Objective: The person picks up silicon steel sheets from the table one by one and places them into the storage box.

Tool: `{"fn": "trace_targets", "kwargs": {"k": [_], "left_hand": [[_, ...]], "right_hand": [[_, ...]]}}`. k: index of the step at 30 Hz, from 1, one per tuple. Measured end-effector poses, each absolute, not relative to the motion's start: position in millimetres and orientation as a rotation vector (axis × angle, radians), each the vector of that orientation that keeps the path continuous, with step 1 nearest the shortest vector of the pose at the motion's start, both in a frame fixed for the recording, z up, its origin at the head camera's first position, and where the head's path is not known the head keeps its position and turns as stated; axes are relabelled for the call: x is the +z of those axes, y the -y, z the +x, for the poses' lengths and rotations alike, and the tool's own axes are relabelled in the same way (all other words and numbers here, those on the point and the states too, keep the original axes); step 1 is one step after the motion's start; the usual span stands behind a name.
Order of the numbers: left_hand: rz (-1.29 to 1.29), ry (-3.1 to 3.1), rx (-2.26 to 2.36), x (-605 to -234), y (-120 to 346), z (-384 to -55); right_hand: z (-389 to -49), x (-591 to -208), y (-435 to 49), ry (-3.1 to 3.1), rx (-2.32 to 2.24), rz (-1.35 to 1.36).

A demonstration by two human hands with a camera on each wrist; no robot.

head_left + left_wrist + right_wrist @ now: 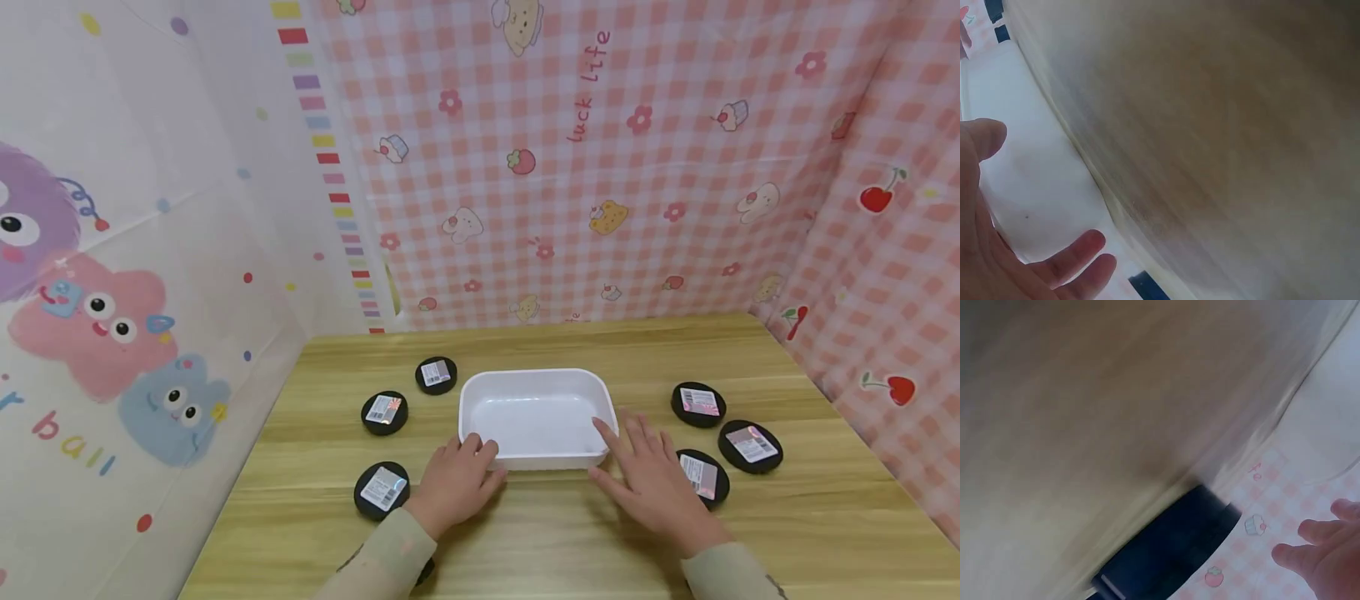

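Observation:
A white rectangular tray [540, 462] with rounded corners stands on the wooden table, nothing visible inside it. My left hand [459, 482] is at its near left corner, fingertips at the rim and thumb toward the front wall. In the left wrist view, the fingers are spread and relaxed beside the tray [1041, 162]. At the near right corner is my right hand [647, 477], its index finger reaching over the rim and its other fingers extended outside. Whether either hand presses on the tray, I cannot tell. A black round disc [703, 478] with a label lies partly hidden behind the right hand.
Left of the tray lie more labelled black discs [382, 491], one mostly covered by the left sleeve [397, 550]. Two discs [751, 446] lie farther right. A pink checked cloth [555, 183] hangs behind the table [540, 533], with a white printed cloth [225, 225] at the left.

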State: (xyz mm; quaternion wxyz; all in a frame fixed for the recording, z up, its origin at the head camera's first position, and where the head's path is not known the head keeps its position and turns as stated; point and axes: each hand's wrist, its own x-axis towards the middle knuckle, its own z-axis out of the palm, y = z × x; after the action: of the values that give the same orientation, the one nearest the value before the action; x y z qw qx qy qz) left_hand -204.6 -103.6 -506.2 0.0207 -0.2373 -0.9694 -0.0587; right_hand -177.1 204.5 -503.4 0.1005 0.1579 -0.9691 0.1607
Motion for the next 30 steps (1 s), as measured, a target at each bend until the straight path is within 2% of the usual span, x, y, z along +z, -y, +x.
{"fn": "trace_targets", "kwargs": {"k": [9,30], "left_hand": [[-0.795,2.896,-0.110,-512.5,104.4,-206.7],[-0.818,2.861,-0.161,-512.5,103.8,-206.7]], "right_hand": [[-175.1,-500.8,-220.7,2.820,0.427,0.436],[-165.5,-508.2,-273.8,2.946,0.408,0.163]]}}
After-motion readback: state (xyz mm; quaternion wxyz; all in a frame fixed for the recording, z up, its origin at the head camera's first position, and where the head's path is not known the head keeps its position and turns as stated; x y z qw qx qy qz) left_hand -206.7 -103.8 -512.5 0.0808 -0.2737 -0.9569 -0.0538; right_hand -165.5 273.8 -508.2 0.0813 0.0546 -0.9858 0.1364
